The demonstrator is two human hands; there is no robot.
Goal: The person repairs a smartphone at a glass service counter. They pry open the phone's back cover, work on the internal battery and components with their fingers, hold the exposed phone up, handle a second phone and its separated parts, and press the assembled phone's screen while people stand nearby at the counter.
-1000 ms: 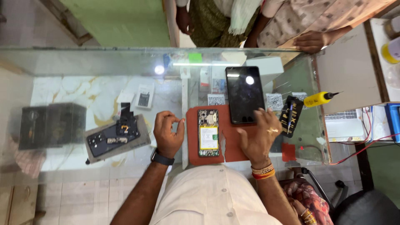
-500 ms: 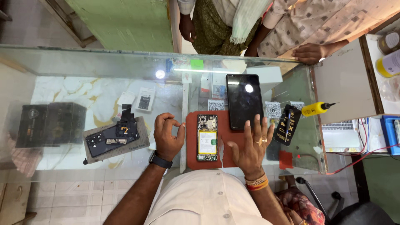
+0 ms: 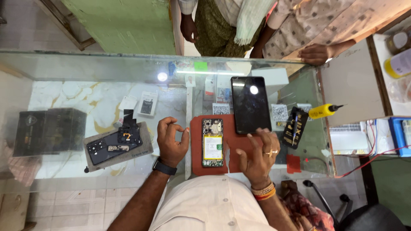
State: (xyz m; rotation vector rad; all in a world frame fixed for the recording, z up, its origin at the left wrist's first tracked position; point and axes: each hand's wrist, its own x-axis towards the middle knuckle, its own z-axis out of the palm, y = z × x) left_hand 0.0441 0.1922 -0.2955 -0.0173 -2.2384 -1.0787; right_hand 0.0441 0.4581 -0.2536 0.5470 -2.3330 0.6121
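Left hand (image 3: 171,141): mine, fingertips pinched, holding nothing I can see, left of centre.
Right hand (image 3: 257,156): fingers spread, touching the black screen panel (image 3: 250,104).
Opened phone (image 3: 212,142): centre, on red mat (image 3: 235,160); looks fragile, grip its side edges.

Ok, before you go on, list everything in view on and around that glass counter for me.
Opened phone with exposed battery: one, green and yellow inside, on the mat's left half.
Rubber work mat: one, red-brown, counter centre.
Dark glass display panel: one, black, overlapping the mat's upper right.
Phone back cover on a grey pad: one, black, counter left.
Dark box: one, black, far left.
Yellow glue bottle: one, counter right.
Flat black part with gold markings: one, beside the bottle.
Other people: two, standing behind the counter.
Left hand: fingertips pinched, left of the mat.
Right hand: fingers spread on the mat, touching the panel's lower edge.
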